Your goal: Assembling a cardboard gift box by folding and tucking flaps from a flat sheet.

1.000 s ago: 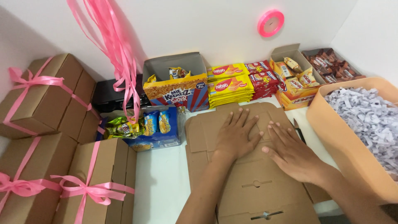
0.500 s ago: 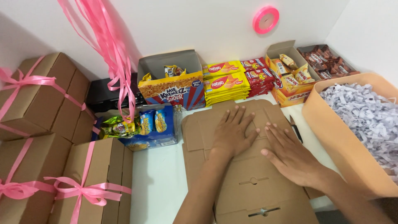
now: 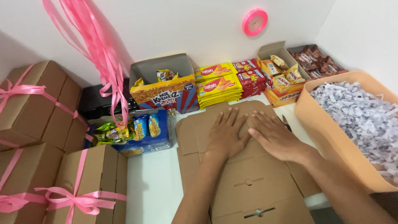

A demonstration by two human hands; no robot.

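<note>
A flat, unfolded brown cardboard box blank (image 3: 248, 182) lies on the white table in front of me. My left hand (image 3: 226, 135) presses palm-down on its upper part, fingers spread. Beside it, my right hand (image 3: 275, 139) also lies flat on the cardboard, fingers pointing up and left, nearly touching the left hand. Neither hand holds anything.
Closed brown boxes tied with pink ribbon (image 3: 78, 195) are stacked at the left. Snack packs and cartons (image 3: 217, 85) line the back wall. A peach tub of shredded white paper (image 3: 356, 116) stands at the right. Pink ribbon strands (image 3: 101, 54) hang above; a ribbon roll (image 3: 255, 21) is on the wall.
Both hands have stayed flat on the cardboard, sliding slightly up and closer together. The view has shifted a little.
</note>
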